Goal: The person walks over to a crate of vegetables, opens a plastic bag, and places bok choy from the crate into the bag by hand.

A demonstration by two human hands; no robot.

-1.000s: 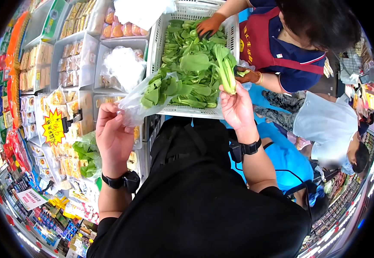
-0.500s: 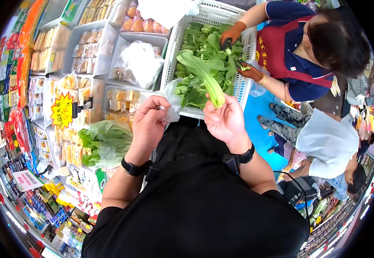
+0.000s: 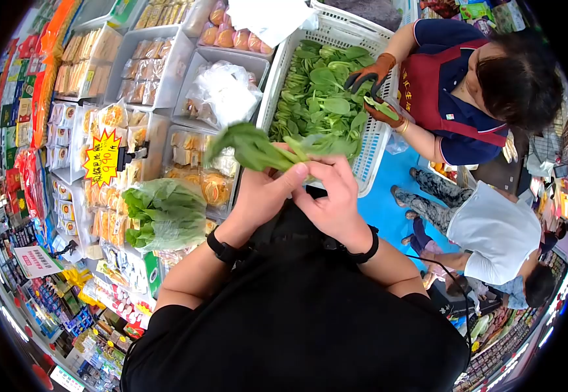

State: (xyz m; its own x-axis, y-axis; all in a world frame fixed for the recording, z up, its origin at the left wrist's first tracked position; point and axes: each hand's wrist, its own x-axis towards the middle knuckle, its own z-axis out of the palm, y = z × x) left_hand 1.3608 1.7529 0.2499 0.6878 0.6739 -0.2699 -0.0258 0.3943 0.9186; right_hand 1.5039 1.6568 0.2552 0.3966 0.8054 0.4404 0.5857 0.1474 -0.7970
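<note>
At the left of the shop, one yellow starburst price sign (image 3: 103, 159) stood among packaged foods; one bagged bunch of lettuce (image 3: 166, 212) lay on the packages near it; beyond, rows of plastic bins (image 3: 179, 62) held wrapped breads (image 3: 143, 78), and one white plastic bag (image 3: 225, 91) sat in a bin; the left hand (image 3: 261, 199), its wrist in a black band (image 3: 222, 247), had thumb and fingers clamped on the stems of held bok choy (image 3: 248, 151), which was raised at the near edge of a slotted white crate (image 3: 374, 147); the right hand (image 3: 333, 202), also banded, touched the stem end, whether gripping I cannot tell; in the crate lay a heap of loose bok choy (image 3: 330, 85), too many to count; at right, a co-worker in a red apron (image 3: 421, 78) had two gloved hands (image 3: 386, 65), one over the heap, the other holding a green piece; farther right, one person in a white top (image 3: 493, 225) was on the blue floor (image 3: 379, 219).
</note>
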